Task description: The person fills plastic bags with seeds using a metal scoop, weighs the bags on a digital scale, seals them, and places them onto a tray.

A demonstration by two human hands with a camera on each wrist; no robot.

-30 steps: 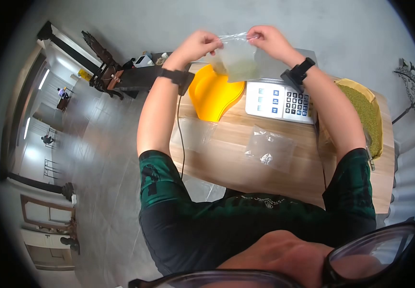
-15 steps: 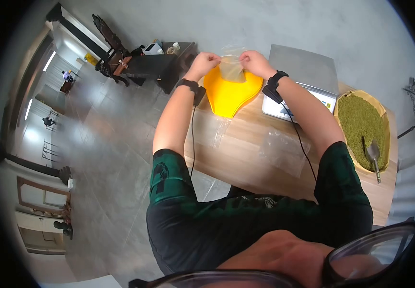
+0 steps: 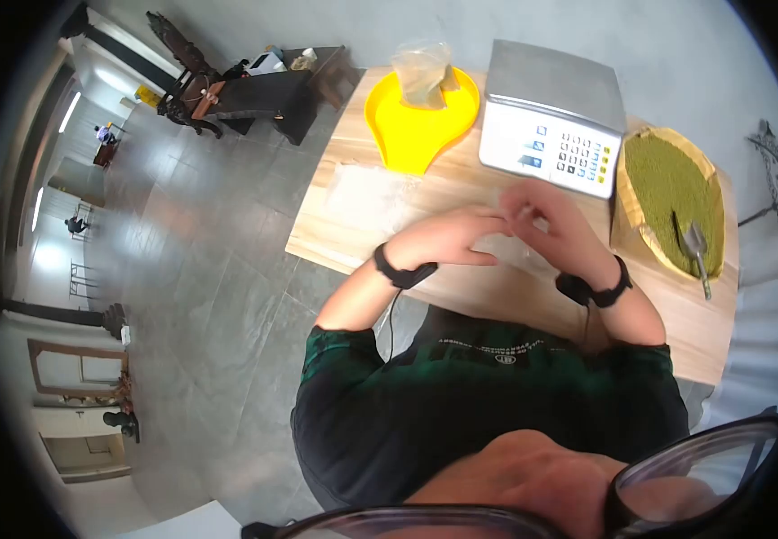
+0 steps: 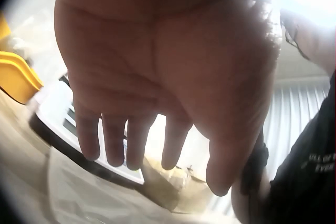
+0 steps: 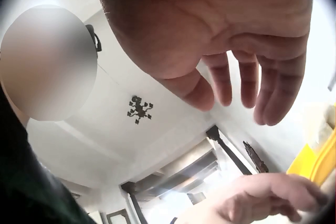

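Left hand [image 3: 452, 235] and right hand [image 3: 561, 235] open and empty over a table [image 3: 694, 337], a clear bag [image 3: 420, 79] sits, apparently part-filled, in a yellow tray [image 3: 407, 135]; flat plastic [image 3: 362, 193] (seemingly unfilled) lies nearby.

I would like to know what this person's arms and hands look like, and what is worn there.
The left hand and right hand are without gloves. Each wrist has a black strap with a small black box; a thin dark cable hangs at the left one. Short sleeves are dark green and black.
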